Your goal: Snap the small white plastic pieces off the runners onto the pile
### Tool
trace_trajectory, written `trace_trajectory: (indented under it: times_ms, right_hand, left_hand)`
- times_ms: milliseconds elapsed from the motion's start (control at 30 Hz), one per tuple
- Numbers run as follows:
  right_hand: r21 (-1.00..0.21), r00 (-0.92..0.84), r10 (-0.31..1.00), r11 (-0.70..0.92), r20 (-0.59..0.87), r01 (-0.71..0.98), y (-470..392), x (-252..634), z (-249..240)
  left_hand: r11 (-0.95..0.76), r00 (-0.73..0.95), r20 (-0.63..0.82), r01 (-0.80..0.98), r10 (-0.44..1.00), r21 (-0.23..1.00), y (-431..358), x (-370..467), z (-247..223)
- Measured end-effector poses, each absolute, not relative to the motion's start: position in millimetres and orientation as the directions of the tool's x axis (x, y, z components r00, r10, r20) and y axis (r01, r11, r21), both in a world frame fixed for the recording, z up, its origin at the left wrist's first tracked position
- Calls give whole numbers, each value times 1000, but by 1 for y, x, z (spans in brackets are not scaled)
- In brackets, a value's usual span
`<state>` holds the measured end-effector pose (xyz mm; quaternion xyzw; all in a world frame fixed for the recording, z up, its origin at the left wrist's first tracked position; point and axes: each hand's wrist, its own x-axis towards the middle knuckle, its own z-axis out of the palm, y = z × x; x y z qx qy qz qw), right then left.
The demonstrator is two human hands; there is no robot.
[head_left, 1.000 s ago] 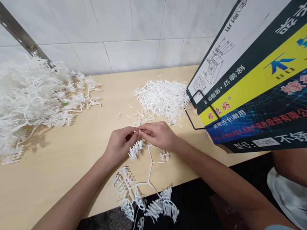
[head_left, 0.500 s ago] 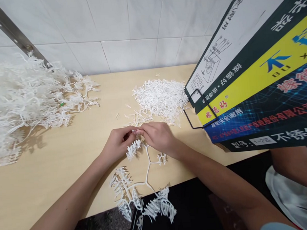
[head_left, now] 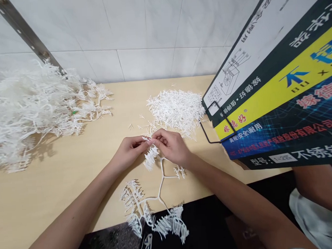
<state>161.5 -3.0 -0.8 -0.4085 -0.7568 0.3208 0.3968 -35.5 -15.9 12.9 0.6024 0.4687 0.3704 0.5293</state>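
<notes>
A white branching plastic sprue [head_left: 161,185] with clusters of thin pronged pieces lies in front of me, its lower branches hanging past the table edge. At its upper end my left hand [head_left: 131,151] is closed, thumb and fingers pinching the small white pieces there. Right beside it, my right hand [head_left: 171,147] is closed in a pinch on the same end, the fingertips of both hands meeting. Just beyond the hands is a pile of loose small white pronged pieces [head_left: 178,113]. The exact grip is partly hidden by the fingers.
A large heap of white plastic sprues [head_left: 41,104] covers the table's left side. To the right stands a printed cardboard box [head_left: 264,109] with a black wire frame [head_left: 210,141] by its corner. Another person's arm [head_left: 318,185] shows below the box. A tiled wall [head_left: 146,63] runs behind.
The view has shifted slightly. My fingers have changed their pinch at the sprue's upper end, and several white pieces now show above the left fingertips. The sprue stays nearly in place.
</notes>
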Motion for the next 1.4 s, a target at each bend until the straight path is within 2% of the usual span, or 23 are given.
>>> trace_trajectory:
  times_ms: [233, 367, 467, 533, 633, 733, 800, 833, 900, 1000, 1100, 1167, 1267, 1400]
  right_hand:
    - [-880, -392, 882, 384, 260, 279, -6, 160, 4]
    - [-991, -554, 825, 137, 113, 3, -3, 163, 1]
    - [-983, -713, 696, -64, 81, -174, -1, 164, -2]
    - [-943, -753, 652, -189, 88, -274, 1, 164, -3]
    - [-891, -653, 752, -234, 88, -389, 7, 164, -3]
    - [-966, -349, 934, -23, 72, -259, 14, 167, -3]
    - [-991, -137, 983, 110, 119, -73, 16, 169, -1]
    - [-986, -87, 983, 164, 163, 10, 15, 170, 0]
    - [-949, -130, 957, 279, 261, 148, 10, 171, 3]
    - [-835, -323, 871, 464, 370, 296, 0, 166, 5]
    - [-753, -398, 831, 536, 389, 382, -5, 160, 2]
    - [-704, -428, 825, 549, 370, 450, -4, 159, 0]
    - [-610, -479, 823, 556, 306, 565, -3, 160, -3]
    - [-465, -550, 792, 604, 263, 647, -4, 161, -4]
  left_hand:
    - [62, 277, -68, 31, 959, 998, -20, -37, 10]
    - [64, 355, -43, -48, 934, 997, -22, -35, 7]
    - [100, 465, -39, -107, 884, 989, -23, -39, 6]
    - [96, 504, -28, -110, 863, 989, -23, -43, 7]
    - [73, 472, -34, -63, 881, 995, -22, -45, 11]
    - [86, 380, -78, -4, 922, 996, -20, -42, 11]
    - [94, 326, -94, 15, 941, 995, -18, -38, 10]
    - [88, 303, -90, 20, 949, 996, -17, -37, 9]
    - [62, 266, -67, 27, 962, 998, -16, -36, 6]
    - [3, 256, -17, 54, 967, 999, -15, -38, 4]
    - [-61, 249, 25, 136, 968, 989, -16, -41, 3]
    - [-134, 235, 74, 252, 969, 958, -16, -42, 2]
    - [-329, 312, 197, 459, 929, 825, -17, -43, 1]
    - [-510, 410, 315, 572, 856, 642, -21, -43, 0]
